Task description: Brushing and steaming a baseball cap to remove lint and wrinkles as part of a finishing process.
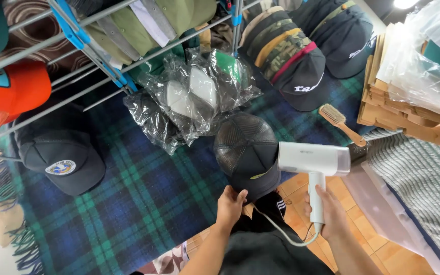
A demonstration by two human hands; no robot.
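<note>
Looks like a small cap-selling or cap-reconditioning workroom set up at home: caps point(286, 56) stacked in rows along the far edge of a plaid blanket point(143, 193), more hung on a grey drying rack point(92, 51) at the far left corner, some sealed in clear plastic bags point(194, 97), flat cardboard sheets point(388, 102) piled at the right edge, a wooden brush point(339, 122) nearby, tiled floor point(373, 244) below

Left hand point(230, 205) gripping brim of black mesh cap point(246, 153), right hand point(328, 213) holding white handheld steamer point(313, 164) nozzle against cap side, plaid blanket point(143, 198) beneath, bagged caps point(194, 97) behind, wooden brush point(341, 122) right, grey drying rack point(98, 56) above.
</note>
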